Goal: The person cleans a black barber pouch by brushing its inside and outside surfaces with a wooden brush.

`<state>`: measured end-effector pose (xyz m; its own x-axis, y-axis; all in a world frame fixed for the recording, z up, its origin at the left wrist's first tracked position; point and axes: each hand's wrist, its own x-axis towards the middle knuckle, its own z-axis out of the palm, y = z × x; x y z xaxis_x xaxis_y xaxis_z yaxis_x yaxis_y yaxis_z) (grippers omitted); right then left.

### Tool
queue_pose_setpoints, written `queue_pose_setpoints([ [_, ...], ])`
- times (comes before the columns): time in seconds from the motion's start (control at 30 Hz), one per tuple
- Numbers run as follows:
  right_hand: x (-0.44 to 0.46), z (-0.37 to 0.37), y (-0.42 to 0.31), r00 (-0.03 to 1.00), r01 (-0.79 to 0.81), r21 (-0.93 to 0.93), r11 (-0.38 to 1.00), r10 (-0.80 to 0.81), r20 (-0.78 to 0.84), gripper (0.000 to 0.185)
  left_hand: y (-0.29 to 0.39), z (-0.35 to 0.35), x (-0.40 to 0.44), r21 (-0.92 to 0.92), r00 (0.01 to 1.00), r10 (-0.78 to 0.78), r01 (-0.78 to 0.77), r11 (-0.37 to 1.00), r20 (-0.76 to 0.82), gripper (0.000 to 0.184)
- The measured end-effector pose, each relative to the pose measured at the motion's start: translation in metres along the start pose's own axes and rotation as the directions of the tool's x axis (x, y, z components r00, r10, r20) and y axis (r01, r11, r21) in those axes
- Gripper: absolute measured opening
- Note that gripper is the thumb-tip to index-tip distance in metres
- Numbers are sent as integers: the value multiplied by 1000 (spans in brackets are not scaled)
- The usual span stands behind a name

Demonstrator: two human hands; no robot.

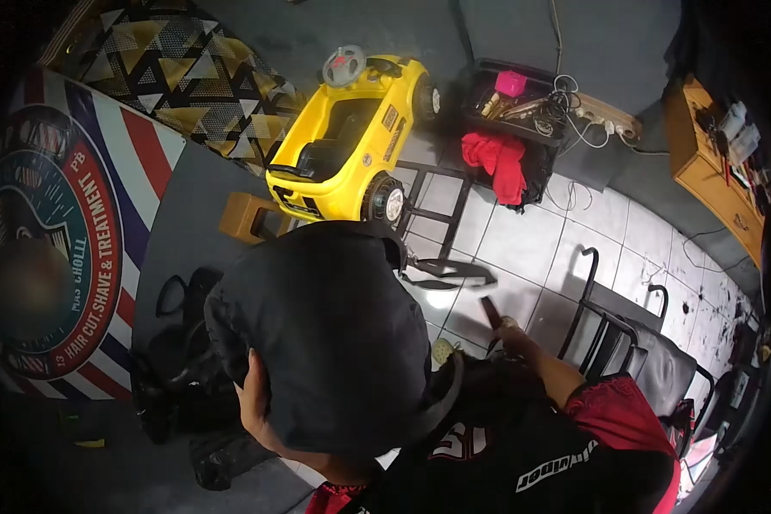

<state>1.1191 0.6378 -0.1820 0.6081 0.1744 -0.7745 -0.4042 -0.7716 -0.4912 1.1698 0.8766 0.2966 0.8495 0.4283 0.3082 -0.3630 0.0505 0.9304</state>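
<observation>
A large black rounded thing (334,343), smooth and padded-looking like a cushion or seat, fills the middle of the head view. My left hand (255,398) curls against its lower left edge; part of the hand is hidden behind it. To the right, my right hand (510,336) is closed round a dark reddish-brown stick or handle (490,313), whose kind I cannot make out. Just beyond it, a dark flat piece with a pointed outline (447,272) extends from the black thing's right side. A pale green item (442,351) shows below, partly hidden.
A yellow ride-on toy car (351,141) stands beyond. A black crate (522,94) with cables and a red cloth (497,163) sit by the wall. A black-framed chair (634,334) is at right, a wooden drawer unit (715,171) behind, a barber sign (68,240) at left.
</observation>
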Motion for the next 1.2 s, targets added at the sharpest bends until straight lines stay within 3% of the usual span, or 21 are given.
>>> queue_pose_setpoints([
  [0.03, -1, 1, 3, 982, -163, 565, 808, 187, 17, 33, -3, -2, -2, 229, 991, 125, -130, 965, 35, 33],
  [0.07, -2, 3, 6, 962, -111, 927, 358, 272, 10, 36, -6, -3, -3, 232, 992, 120, -124, 965, 30, 33],
  [0.1, -10, -3, -4, 945, 42, 999, 27, 323, -49, 39, -9, -4, -3, 380, 982, 166, -186, 906, 87, 33],
  [0.17, -77, -58, -80, 861, 309, 947, 82, 400, -316, 45, -11, -3, -1, 514, 969, 193, -247, 821, 156, 33],
  [0.23, -117, -91, -137, 771, 631, 772, -75, 168, -614, 41, -6, 8, 4, 219, 979, -202, 192, 957, 24, 36],
  [0.4, -176, -114, -222, 354, 878, 161, 450, -387, -851, 24, -2, 17, 2, 73, 899, -427, 421, 904, 98, 38],
  [0.5, -160, -102, -226, 239, 932, 13, 362, -586, -774, 16, -10, -8, -1, 482, 866, 207, -436, 760, 456, 33],
  [0.57, -124, -83, -208, 581, 721, 186, 667, -437, -687, 19, 5, -8, -4, 451, 978, -13, -85, 889, 210, 29],
  [0.6, -97, -69, -189, 607, 642, 112, 758, -414, -678, 24, 9, -11, 2, 293, 958, -287, 281, 914, -25, 28],
  [0.63, -72, -54, -168, 581, 582, 21, 813, -398, -710, 32, 4, -21, -1, 292, 958, -284, 280, 914, -28, 28],
  [0.7, -25, -31, -121, 824, 277, -18, 961, -248, -509, 53, -9, -38, -8, 427, 979, 52, -134, 894, 200, 33],
  [0.73, -18, -24, -98, 858, 307, -10, 952, -282, -429, 56, -10, -39, -10, 446, 947, 158, -273, 853, 278, 35],
  [0.8, -10, -22, -76, 995, 101, 104, 989, -101, -4, 47, 3, -24, -11, 509, 997, -68, 35, 860, 46, 35],
  [0.87, -1, -14, -46, 994, 101, 56, 993, -98, -56, 44, 5, -20, -10, 515, 993, -116, 105, 851, -10, 35],
  [0.9, -2, -11, -41, 999, 42, 353, 935, -29, -42, 42, 4, -19, -9, 520, 995, -93, 71, 851, 17, 34],
  [0.93, -3, -9, -36, 999, -15, 618, 786, 40, -27, 41, 6, -13, -10, 519, 996, -92, 74, 852, 9, 34],
  [0.97, -4, -12, -35, 988, -137, 957, 255, 101, 115, 43, 10, -2, -12, 358, 984, -172, 180, 916, -55, 34],
  [1.0, -39, -30, -71, 960, 73, 997, 29, 268, -78, 44, 9, 1, -13, 266, 973, -216, 230, 936, -82, 34],
  [1.03, -68, -48, -100, 868, 265, 961, 85, 413, -276, 44, 9, 4, -15, 169, 960, -259, 275, 947, -109, 34],
  [1.1, -116, -87, -145, 800, 554, 830, -66, 319, -508, 46, 6, 9, -17, 148, 928, -373, 372, 916, -18, 39],
  [1.2, -178, -117, -190, 494, 780, 425, 460, -36, -869, 44, 9, 35, -20, 7, 859, -488, 493, 870, 153, 43],
])
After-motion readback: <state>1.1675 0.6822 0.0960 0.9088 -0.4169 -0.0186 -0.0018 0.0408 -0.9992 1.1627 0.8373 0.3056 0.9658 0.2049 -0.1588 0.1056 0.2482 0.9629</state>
